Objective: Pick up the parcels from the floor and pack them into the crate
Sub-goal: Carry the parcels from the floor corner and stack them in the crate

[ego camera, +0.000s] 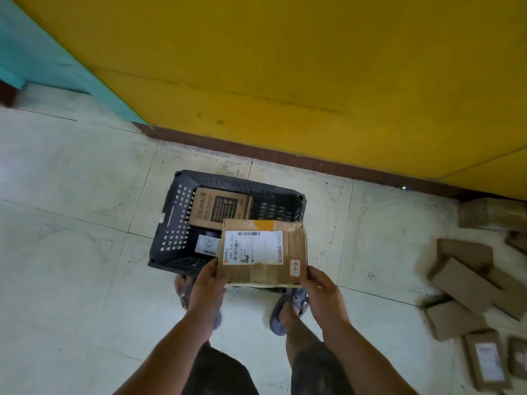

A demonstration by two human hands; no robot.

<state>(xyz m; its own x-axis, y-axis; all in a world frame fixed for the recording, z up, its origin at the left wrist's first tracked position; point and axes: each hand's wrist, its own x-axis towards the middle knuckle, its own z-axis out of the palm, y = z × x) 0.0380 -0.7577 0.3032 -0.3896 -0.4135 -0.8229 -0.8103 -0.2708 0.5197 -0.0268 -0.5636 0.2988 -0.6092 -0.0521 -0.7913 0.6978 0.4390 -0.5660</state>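
Note:
A brown cardboard parcel (263, 252) with a white shipping label hangs over the near right part of the black plastic crate (174, 223). My left hand (209, 283) grips its near left corner and my right hand (320, 292) grips its near right corner. Inside the crate lies a brown printed box (221, 208) at the far side and a dark parcel with a white label (206, 243) beneath the held parcel's left edge. The crate's near right part is hidden by the held parcel.
Several brown parcels (470, 283) lie scattered on the tiled floor at the right. A yellow wall (285, 67) with a dark skirting runs just behind the crate. My feet in grey sandals (285, 312) stand right at the crate's near side.

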